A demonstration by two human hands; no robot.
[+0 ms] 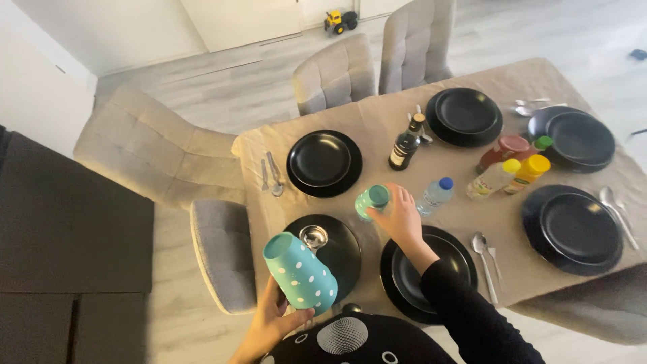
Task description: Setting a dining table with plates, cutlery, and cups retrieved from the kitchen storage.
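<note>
The right hand, fingers curled, grips a small turquoise dotted cup by its side and holds it tilted just above the table. The left hand, wrapped around the base of a larger turquoise dotted cup, holds that cup tilted in the air, mouth up and to the left, off the near left corner of the table.

Positions relative to the small cup: directly below it lie two black plates side by side, one at lower left carrying a shiny metal bowl, the other partly covered by the right forearm in a black sleeve. A spoon and knife lie right of that second plate. Above and left of the cup sits a black plate with cutlery on its left. Up and to the right stands a dark glass bottle; just right lies a clear bottle with a blue cap; further right stand two yellow-capped bottles and a red-lidded jar. Three more black plates occupy the far and right sides. Grey padded chairs surround the table; a yellow toy truck rests on the floor far beyond.
</note>
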